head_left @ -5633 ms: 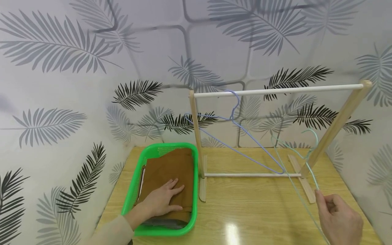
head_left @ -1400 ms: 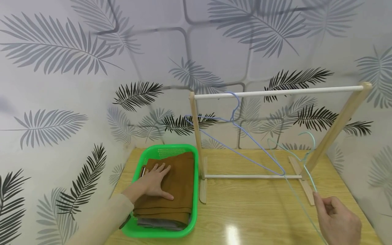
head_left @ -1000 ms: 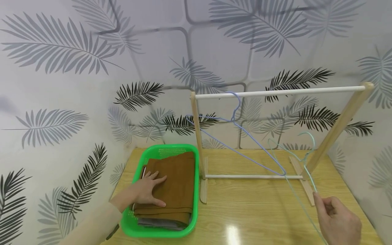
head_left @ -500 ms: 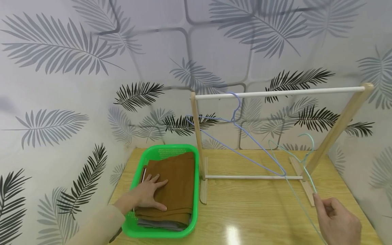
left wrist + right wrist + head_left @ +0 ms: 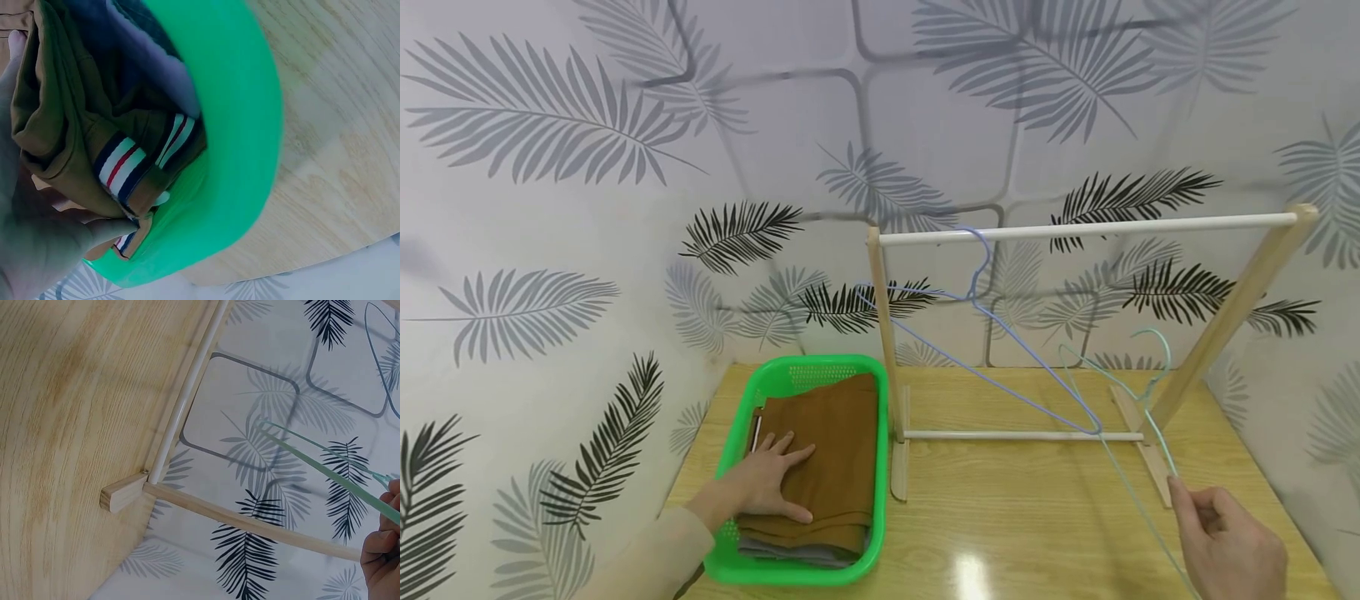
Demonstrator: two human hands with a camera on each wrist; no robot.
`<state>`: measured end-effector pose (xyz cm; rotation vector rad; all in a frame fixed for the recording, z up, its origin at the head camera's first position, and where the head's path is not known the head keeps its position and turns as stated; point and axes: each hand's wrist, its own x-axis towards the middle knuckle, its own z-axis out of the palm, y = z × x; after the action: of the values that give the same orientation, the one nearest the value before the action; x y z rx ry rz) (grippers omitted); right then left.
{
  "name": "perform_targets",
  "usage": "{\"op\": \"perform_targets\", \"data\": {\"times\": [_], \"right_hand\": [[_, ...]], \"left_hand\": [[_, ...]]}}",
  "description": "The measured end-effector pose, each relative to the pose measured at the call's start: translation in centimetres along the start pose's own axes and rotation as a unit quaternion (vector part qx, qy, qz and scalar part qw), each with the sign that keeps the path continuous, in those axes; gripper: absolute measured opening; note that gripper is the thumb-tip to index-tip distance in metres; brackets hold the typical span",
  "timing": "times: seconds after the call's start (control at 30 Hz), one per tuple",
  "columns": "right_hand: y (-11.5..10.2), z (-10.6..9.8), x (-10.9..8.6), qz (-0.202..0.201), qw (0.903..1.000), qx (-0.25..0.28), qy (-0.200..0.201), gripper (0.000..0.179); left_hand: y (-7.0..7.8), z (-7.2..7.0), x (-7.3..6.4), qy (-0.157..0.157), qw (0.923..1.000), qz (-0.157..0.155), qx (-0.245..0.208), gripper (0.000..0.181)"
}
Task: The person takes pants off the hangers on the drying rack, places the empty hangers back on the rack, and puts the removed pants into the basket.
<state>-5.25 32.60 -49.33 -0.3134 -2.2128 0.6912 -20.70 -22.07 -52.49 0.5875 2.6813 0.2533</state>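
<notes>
In the head view my left hand (image 5: 760,483) rests with spread fingers on the left part of a folded brown garment (image 5: 838,442). This garment tops the stack in a green plastic basket (image 5: 881,467). Seen from the left wrist, fingertips touch the stack's edge beside navy, white and red striped trim (image 5: 122,169). My right hand (image 5: 1228,542) pinches a mint-green wire hanger (image 5: 1158,433) by one arm, hook upward, in front of the rack's right end. The hanger's lower wire runs down past that hand and out of the frame.
A rack with a white top bar (image 5: 1112,227) and wooden posts stands on the wood-grain table (image 5: 1015,517). From its bar hangs a blue-violet wire hanger (image 5: 973,287). Leaf-patterned walls (image 5: 760,125) rise behind and beside the table.
Over these seconds my left hand has slid from the stack's middle toward its left edge, and the front folds show more. The mint hanger has tipped slightly left; the right hand barely moves.
</notes>
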Motion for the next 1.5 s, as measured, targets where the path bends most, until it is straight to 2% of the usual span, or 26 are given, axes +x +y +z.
{"op": "perform_targets", "data": {"times": [0.47,0.73,0.97,1.37,1.5], "right_hand": [[-0.3,-0.1,0.0,0.000,1.0000,-0.005,-0.007,0.026],[-0.1,-0.1,0.1,-0.002,1.0000,-0.005,-0.003,0.027],[-0.2,-0.1,0.3,-0.009,1.0000,0.001,-0.001,0.025],[-0.2,-0.3,1.2,-0.060,0.9980,0.021,0.005,0.026],[-0.4,-0.3,1.4,-0.048,0.9987,0.016,0.008,0.027]], "left_hand": [[-0.4,1.2,0.4,0.014,0.9999,0.000,-0.008,0.114],[-0.4,1.3,0.2,0.023,0.9997,-0.002,-0.003,0.114],[0.1,0.9,-0.4,0.021,0.9998,-0.002,-0.004,0.113],[0.8,-0.7,-1.3,0.035,0.9994,-0.007,-0.002,0.125],[1.0,-0.9,-1.0,0.053,0.9986,-0.003,0.000,0.121]]}}
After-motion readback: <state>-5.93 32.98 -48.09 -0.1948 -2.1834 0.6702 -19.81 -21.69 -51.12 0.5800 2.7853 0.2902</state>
